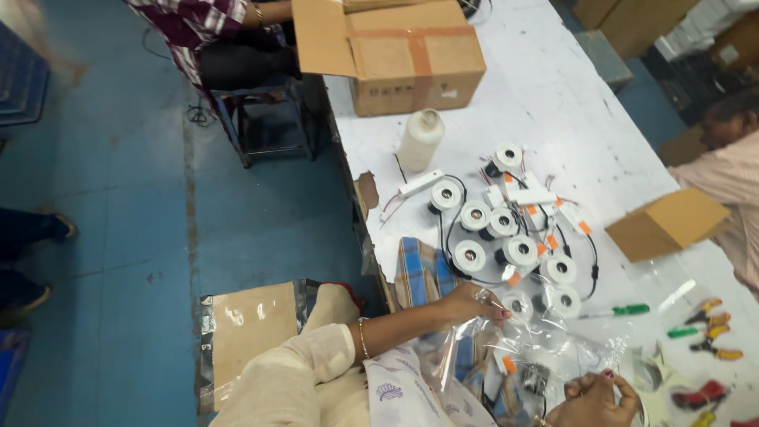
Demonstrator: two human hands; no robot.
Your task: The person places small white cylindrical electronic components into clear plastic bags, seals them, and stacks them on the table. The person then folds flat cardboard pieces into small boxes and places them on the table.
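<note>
My left hand [473, 304] pinches the upper edge of a clear plastic bag [545, 348] at the near side of the white table [553, 103]. My right hand [594, 399] grips the same bag lower down, fingers curled. Inside the bag I see a dark fitting with an orange tag [528, 373]. Just beyond my left hand lies a cluster of round white downlights [498, 229] with black wires and small white driver boxes [530, 195].
A white bottle [419, 138] and a taped cardboard box [403, 51] stand farther along the table. A small open carton [668, 224], a green screwdriver [621, 311] and pliers [711, 332] lie to the right. A blue checked cloth [423, 273] hangs at the edge. Other people sit nearby.
</note>
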